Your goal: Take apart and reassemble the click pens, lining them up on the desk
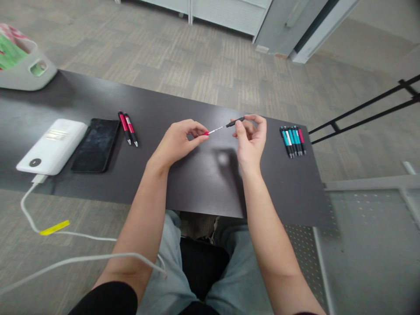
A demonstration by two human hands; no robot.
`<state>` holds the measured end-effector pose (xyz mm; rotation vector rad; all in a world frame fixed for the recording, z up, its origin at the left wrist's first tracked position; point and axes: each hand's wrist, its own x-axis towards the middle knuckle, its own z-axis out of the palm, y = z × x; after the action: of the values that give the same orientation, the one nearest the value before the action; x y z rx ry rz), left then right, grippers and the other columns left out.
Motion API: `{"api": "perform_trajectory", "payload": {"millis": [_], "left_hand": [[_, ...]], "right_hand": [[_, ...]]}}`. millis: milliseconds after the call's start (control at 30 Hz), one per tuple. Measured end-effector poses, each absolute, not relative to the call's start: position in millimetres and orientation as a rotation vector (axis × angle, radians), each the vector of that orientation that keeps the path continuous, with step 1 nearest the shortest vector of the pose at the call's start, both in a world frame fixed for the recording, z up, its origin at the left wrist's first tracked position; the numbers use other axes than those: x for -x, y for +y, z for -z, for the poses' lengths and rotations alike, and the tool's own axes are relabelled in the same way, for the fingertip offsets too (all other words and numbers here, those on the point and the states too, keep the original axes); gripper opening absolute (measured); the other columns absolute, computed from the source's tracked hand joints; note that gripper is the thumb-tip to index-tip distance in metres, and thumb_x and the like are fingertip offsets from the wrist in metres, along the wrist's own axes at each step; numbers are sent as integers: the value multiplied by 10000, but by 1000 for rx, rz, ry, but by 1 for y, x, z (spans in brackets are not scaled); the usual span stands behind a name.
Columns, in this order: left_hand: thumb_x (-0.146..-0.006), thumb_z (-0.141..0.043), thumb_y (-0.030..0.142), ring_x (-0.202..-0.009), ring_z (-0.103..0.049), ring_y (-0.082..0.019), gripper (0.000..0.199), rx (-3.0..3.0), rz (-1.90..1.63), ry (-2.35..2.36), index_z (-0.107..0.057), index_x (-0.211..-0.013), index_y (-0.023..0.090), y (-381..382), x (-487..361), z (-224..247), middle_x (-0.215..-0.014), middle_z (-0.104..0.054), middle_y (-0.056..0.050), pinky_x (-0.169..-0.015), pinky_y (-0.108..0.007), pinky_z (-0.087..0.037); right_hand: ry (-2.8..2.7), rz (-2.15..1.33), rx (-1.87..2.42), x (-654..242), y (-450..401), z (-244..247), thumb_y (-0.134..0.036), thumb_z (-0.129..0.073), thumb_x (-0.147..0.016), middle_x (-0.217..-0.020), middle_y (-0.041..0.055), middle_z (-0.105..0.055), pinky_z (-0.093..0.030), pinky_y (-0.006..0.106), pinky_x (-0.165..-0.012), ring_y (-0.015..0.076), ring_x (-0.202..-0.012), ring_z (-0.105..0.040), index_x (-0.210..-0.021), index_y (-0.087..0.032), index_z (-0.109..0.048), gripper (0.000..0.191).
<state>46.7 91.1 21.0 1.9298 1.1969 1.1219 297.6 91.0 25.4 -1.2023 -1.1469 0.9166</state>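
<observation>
Above the middle of the dark table, my left hand [182, 139] pinches a red pen part [206, 133], from which a thin pale refill [216, 130] sticks out to the right. My right hand [251, 138] holds a black pen barrel [235, 122] between thumb and fingers, its tip close to the refill's end. Whether the two touch is too small to tell. Two red and black pens [127, 127] lie to the left of my left hand. Right of my right hand sits a row of several teal, white, red and black pens [293, 141].
A black phone [96, 145] and a white power bank [52, 146] with a white cable [29, 210] lie on the table's [138, 186] left part. A white basket [46, 74] stands at the far left corner. Black metal bars [354, 107] are beyond the right edge.
</observation>
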Motion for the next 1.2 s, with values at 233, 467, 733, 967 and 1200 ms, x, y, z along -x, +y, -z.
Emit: {"api": "perform_trajectory", "payload": {"millis": [233, 467, 733, 967, 1200], "left_hand": [[-1113, -916, 557, -985, -851, -288, 287, -1976, -1112, 1172, -981, -1116, 277, 92, -48, -21, -1097, -946, -89, -984, -428, -688], [-1130, -899, 623, -984, -846, -298, 354, -1987, -1091, 1199, -977, -1115, 279, 92, -46, -21, -1098, -946, -95, -991, -441, -698], [-1138, -888, 516, -990, -844, -283, 271, -2002, -1116, 1195, -992, -1162, 267, 92, -46, -21, -1103, -944, -85, -966, -414, -672], [-1123, -909, 436, -967, -822, -258, 190, -2022, -1187, 1114, -979, -1152, 262, 93, -49, -21, -1093, -923, -73, -957, -397, -678], [-1130, -926, 483, -971, -794, -263, 223, -2037, -1169, 1144, -973, -1142, 265, 94, -47, -21, -1105, -904, -77, -958, -415, -690]], "right_hand": [[-1218, -883, 1138, -300, 102, -8, -965, -990, -1002, -1286, 94, -901, -794, 521, -937, 374, -1221, -906, -1401, -388, -722, 751], [-1317, -775, 974, -301, 107, 4, -957, -916, -1063, -1132, 56, -857, -726, 443, -855, 303, -1070, -905, -1305, -347, -641, 711], [-1368, -814, 1072, -302, 103, 1, -894, -947, -1083, -1177, 59, -877, -740, 458, -880, 283, -1011, -882, -1278, -351, -636, 655], [-1497, -948, 1119, -295, 95, -10, -889, -989, -1050, -1191, 59, -933, -745, 469, -843, 243, -815, -772, -1269, -360, -692, 645], [-1570, -861, 1162, -298, 91, -19, -930, -969, -1026, -1112, 49, -900, -646, 435, -771, 224, -749, -675, -1147, -335, -790, 633]]}}
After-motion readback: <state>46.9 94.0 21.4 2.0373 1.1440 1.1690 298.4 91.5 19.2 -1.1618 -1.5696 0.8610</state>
